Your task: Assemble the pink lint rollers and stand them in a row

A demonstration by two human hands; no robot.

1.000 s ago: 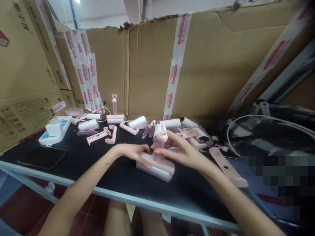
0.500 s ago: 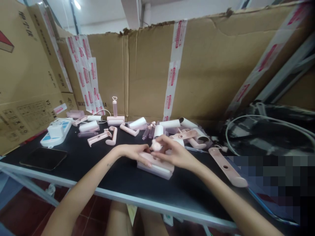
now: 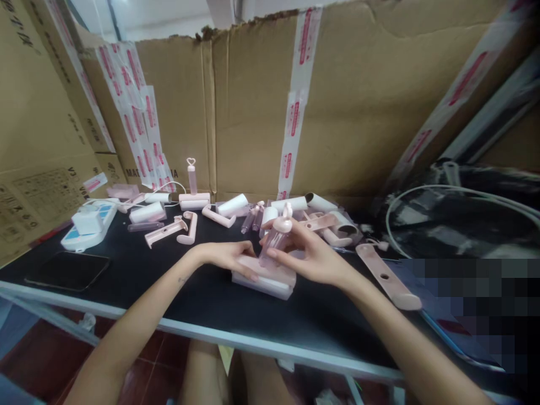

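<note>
With my left hand I grip the left end of a pink and clear block lying on the black tabletop, thumb along its front. My right hand pinches a translucent pink tube with a pale pink cap. The tube leans slightly, its lower end at the top of the block; whether it sits in the block's hole I cannot tell. Further back, a similar tube with a heart-shaped loop stands upright on a pink and white base.
Loose pink brackets, white cylinders and clear parts lie behind my hands. A power strip and a phone are at left. A long pink piece lies at right. Taped cardboard walls the back.
The pink tube now stands visible in my right hand above the block, where only a blurred pale end showed before. My left hand keeps its hold on the block. The view has shifted slightly.
</note>
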